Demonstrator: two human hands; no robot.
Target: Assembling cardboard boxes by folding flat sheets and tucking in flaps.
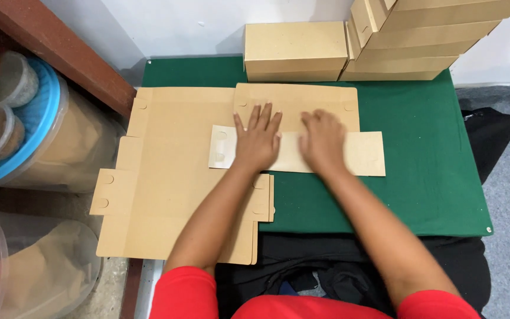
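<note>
Centrally, a green cloth-covered table (420, 177) fills the view, its near right corner fixed with a small metal stud. Over its left edge lies a stack of flat, unfolded brown cardboard box blanks (172, 195), with tabbed flaps and half-round notches along their sides; the stack overhangs the table towards the containers at the left. At the table's far edge stands an assembled brown cardboard box (295, 52), and just beside it on the right a leaning pile of further folded boxes (420, 41). At the far left, a clear plastic tub with a blue lid (42, 130) sits under a dark wooden ledge (60, 47), and a second clear tub with a red lid (7, 266) stands nearer the viewer. Dark fabric (491, 136) lies on the floor to the right of the table.

A single box blank (302, 118) lies on the cloth at the centre, partly overlapping the stack, with one long flap (361, 155) folded over onto it. The left hand (258, 142) rests flat on this flap, palm down, fingers extended and slightly spread. The right hand (323, 142) presses on the same flap just beside it, knuckles raised and fingers curled under, so that their tips are hidden. Both forearms extend from red sleeves (187, 295).
</note>
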